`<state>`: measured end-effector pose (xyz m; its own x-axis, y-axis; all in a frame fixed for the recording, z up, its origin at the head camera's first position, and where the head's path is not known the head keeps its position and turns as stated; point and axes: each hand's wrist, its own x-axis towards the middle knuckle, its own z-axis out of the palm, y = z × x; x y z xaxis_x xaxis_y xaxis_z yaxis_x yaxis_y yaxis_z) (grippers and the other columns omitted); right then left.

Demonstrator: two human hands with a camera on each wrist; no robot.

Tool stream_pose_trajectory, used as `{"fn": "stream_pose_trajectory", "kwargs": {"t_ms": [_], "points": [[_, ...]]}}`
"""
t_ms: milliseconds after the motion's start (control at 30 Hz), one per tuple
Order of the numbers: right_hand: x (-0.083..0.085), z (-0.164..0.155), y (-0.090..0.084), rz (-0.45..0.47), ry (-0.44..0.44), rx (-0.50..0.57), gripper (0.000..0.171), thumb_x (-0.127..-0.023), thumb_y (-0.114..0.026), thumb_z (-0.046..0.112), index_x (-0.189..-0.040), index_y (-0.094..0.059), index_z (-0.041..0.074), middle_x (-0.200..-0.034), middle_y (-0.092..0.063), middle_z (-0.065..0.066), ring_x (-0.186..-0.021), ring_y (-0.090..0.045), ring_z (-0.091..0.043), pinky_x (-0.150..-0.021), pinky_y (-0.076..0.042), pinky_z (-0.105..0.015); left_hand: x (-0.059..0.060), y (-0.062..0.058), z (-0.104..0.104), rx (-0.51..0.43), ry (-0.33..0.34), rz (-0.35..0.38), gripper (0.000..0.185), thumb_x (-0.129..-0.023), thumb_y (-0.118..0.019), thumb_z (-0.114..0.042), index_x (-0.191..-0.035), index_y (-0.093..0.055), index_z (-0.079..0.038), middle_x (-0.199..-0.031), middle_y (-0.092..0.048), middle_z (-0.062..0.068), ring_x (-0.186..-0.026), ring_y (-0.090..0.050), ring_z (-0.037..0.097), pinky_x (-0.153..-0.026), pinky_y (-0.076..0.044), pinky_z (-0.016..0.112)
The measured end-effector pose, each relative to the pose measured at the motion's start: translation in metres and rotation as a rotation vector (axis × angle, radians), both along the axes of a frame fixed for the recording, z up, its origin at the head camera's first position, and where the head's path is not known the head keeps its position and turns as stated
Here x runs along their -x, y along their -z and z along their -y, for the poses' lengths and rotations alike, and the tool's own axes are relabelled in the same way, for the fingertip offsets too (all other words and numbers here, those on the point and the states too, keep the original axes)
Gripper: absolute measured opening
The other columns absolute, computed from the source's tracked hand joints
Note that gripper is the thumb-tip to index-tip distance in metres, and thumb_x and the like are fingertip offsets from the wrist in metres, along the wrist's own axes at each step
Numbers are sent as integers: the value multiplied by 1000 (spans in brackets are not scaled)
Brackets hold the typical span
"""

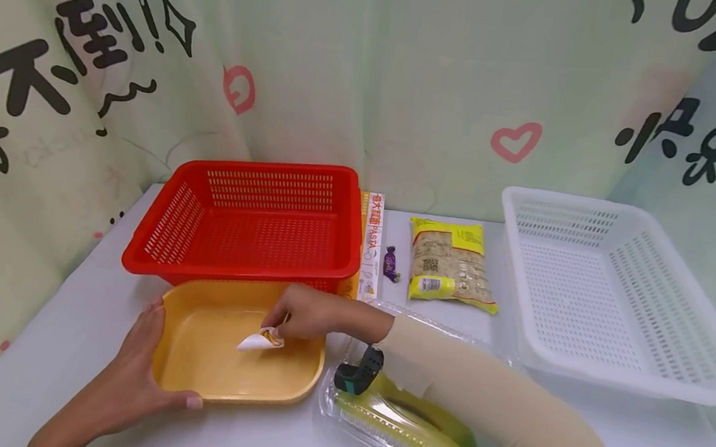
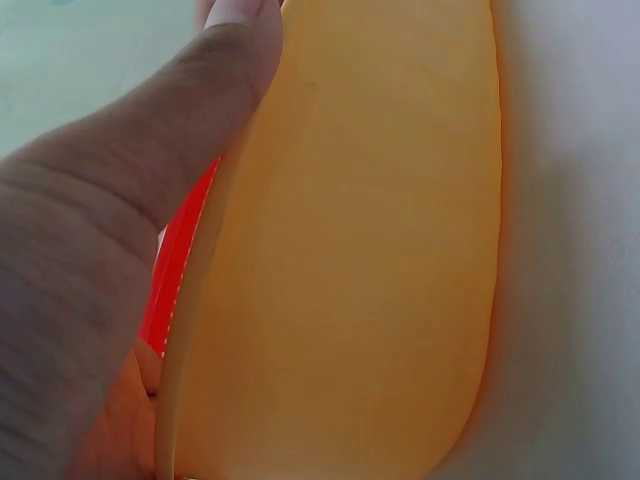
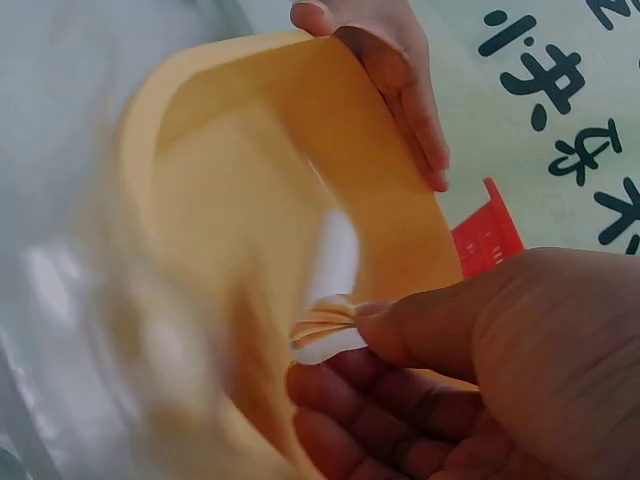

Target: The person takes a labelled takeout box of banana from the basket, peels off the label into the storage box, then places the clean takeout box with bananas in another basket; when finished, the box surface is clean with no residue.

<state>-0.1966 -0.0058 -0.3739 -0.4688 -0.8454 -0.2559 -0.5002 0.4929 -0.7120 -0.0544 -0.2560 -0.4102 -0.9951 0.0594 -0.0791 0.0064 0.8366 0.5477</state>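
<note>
A yellow tray (image 1: 188, 373) lies on the white table in front of me. My left hand (image 1: 146, 369) grips its left rim, thumb along the front edge (image 2: 200, 120), fingers on the far side (image 3: 400, 90). My right hand (image 1: 304, 315) hovers over the tray and pinches a small white and orange packet (image 1: 261, 341) between thumb and fingers (image 3: 330, 330). The packet hangs just above the tray's floor. A beige sleeve covers my right forearm, with a dark wrist strap (image 1: 358, 372).
A red basket (image 1: 255, 221) stands behind the tray. A pasta box (image 1: 371, 246), a purple candy (image 1: 391, 263) and a yellow food bag (image 1: 451, 265) lie at centre back. A white basket (image 1: 610, 298) is at right. A clear clamshell with corn (image 1: 410, 423) sits under my right arm.
</note>
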Motion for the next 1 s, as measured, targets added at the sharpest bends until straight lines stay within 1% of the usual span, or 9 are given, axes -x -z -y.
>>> {"fn": "stream_pose_trajectory", "kwargs": {"t_ms": [133,300,367,500,600,667,733,867,1000], "points": [[0,2,0,-33,-85,-52,22,-92,-60,0,-109,-74,2,-82,-66,2,-66,-50,-7,-57,-40,-16,1,-2,-1,24,-1,6,146,-60,-83,-61,-151,10,4,-157,1,28,-141,-4,47,-101,-28,69],[0,2,-2,-66,-147,-126,18,-94,-60,4,-105,-74,4,-74,-59,4,-67,-47,-8,-58,-40,-16,5,-4,-3,17,8,-16,144,-61,-82,-62,-153,9,0,-158,-1,26,-140,-7,46,-100,-31,68],[0,2,-3,-86,-175,-160,16,-95,-59,5,-100,-74,4,-70,-56,5,-65,-47,-8,-58,-39,-15,6,-3,-4,17,7,-22,143,-61,-82,-62,-153,8,1,-158,-1,26,-140,-7,46,-100,-31,68],[0,4,-2,-114,-265,-212,17,-95,-57,3,-82,-67,4,-61,-45,4,-60,-42,-9,-55,-33,-16,4,-2,-3,31,-15,-5,144,-60,-82,-63,-153,8,1,-158,-1,26,-139,-8,46,-98,-35,67],[-1,5,0,-128,-316,-241,19,-95,-56,3,-77,-62,5,-59,-41,3,-60,-41,-9,-54,-32,-16,1,-1,-3,41,-35,15,144,-60,-82,-64,-153,8,0,-157,0,27,-139,-9,47,-97,-36,67],[-2,6,0,-141,-315,-260,19,-96,-56,4,-79,-64,5,-60,-42,3,-60,-43,-9,-55,-34,-16,-1,0,-2,44,-44,22,144,-60,-82,-64,-152,9,0,-158,1,27,-140,-8,47,-97,-35,66],[-3,8,1,-178,-303,-275,20,-96,-55,4,-79,-64,6,-61,-42,2,-62,-43,-10,-56,-34,-17,-2,0,-2,43,-50,23,144,-60,-82,-64,-153,8,1,-158,1,27,-140,-8,47,-98,-33,67],[-5,9,0,-249,-225,-311,25,-97,-54,6,-74,-63,8,-62,-42,2,-61,-42,-11,-55,-34,-17,-3,1,-2,52,-57,21,143,-60,-81,-64,-153,9,-1,-159,2,25,-142,-6,46,-98,-32,67],[-5,10,-1,-296,-180,-315,29,-97,-54,6,-69,-59,9,-60,-40,2,-58,-40,-10,-52,-32,-17,-4,2,-2,48,-65,21,143,-60,-81,-64,-153,8,-1,-159,2,25,-142,-5,45,-99,-31,67]]}}
